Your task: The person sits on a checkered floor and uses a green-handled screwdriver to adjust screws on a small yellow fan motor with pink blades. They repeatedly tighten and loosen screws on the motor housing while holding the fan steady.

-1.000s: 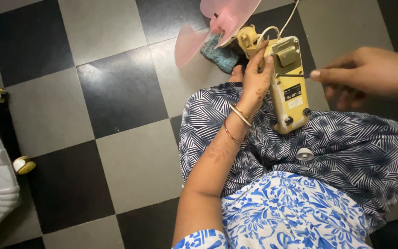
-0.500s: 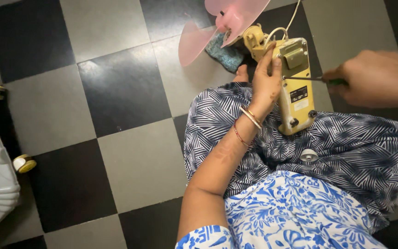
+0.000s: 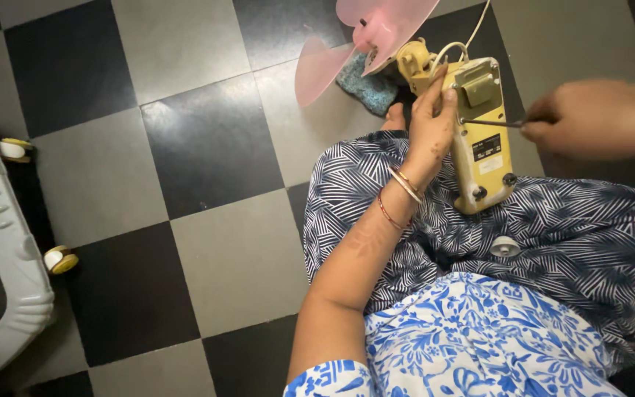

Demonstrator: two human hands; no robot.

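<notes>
The right hand (image 3: 597,121) is closed around the handle of a thin screwdriver (image 3: 490,123), whose shaft runs leftward, almost level, with its tip touching the right edge of the yellow fan body (image 3: 483,140) just below a raised olive flap near its top. The left hand (image 3: 431,125) lies against the body's opposite, left edge, fingers wrapped over it with the fingertips curling onto the front face, bracing it against the tool. The body rests on the person's lap, on the dark striped cloth (image 3: 589,220), its long axis running up and away toward the pink fan blades (image 3: 376,33) on the checkered floor (image 3: 207,147). A small white knob (image 3: 505,246) lies loose on the cloth just below the body. A white wheeled frame (image 3: 1,242) stands well apart at the left.
</notes>
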